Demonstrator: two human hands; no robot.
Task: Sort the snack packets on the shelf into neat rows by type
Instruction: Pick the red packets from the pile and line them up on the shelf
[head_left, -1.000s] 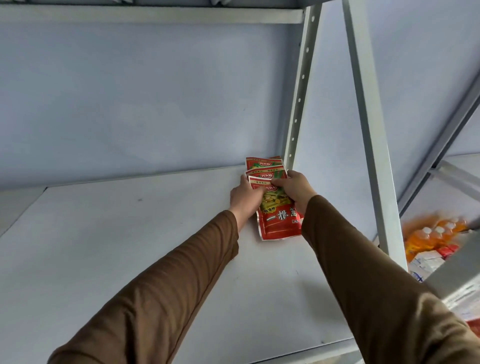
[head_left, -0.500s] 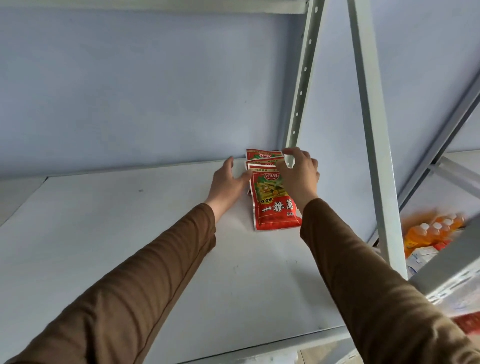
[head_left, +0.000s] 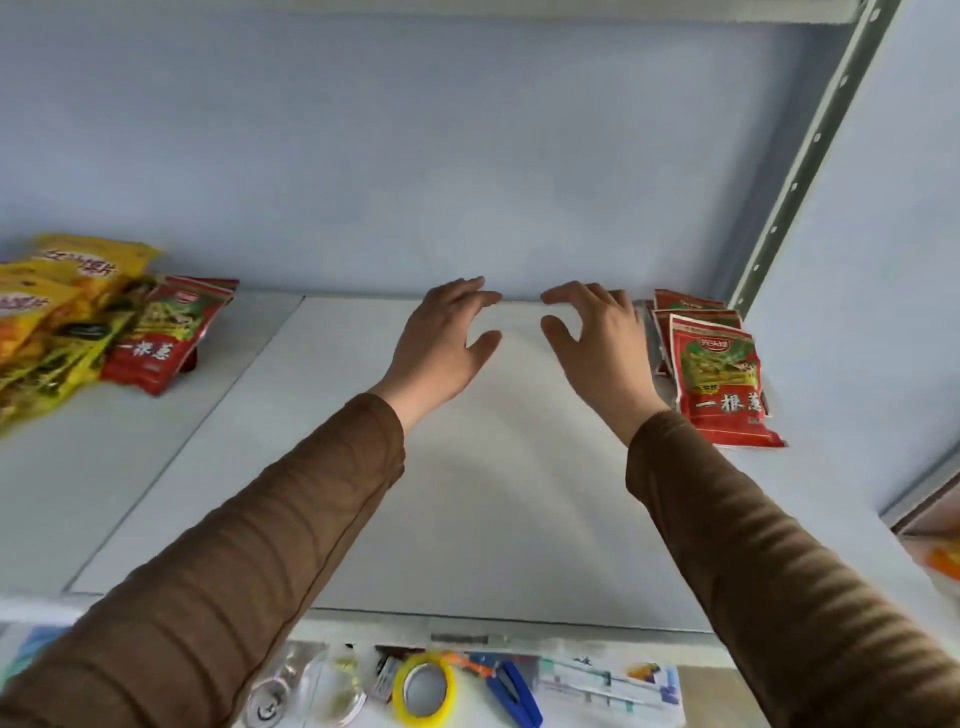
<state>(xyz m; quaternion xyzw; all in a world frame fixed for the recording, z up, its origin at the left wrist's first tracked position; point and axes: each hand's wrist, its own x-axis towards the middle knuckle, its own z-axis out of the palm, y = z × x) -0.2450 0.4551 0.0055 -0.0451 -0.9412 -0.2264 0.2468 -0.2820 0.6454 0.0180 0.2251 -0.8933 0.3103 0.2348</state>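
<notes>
Both hands, left hand (head_left: 441, 338) and right hand (head_left: 597, 348), hover spread wide and empty over the bare shelf (head_left: 467, 519) middle. Red packets (head_left: 719, 379) sit stacked far right; one stray red packet (head_left: 161, 332) lies in the yellow packets (head_left: 57, 322) heap left, easy to miss.

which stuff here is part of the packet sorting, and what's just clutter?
Job:
- row of red packets at the shelf's right end
- loose red packet on the left
- yellow packets on the left
- left hand, right hand, both empty

Clutter, below the shelf:
- yellow tape roll
- blue clip
</notes>
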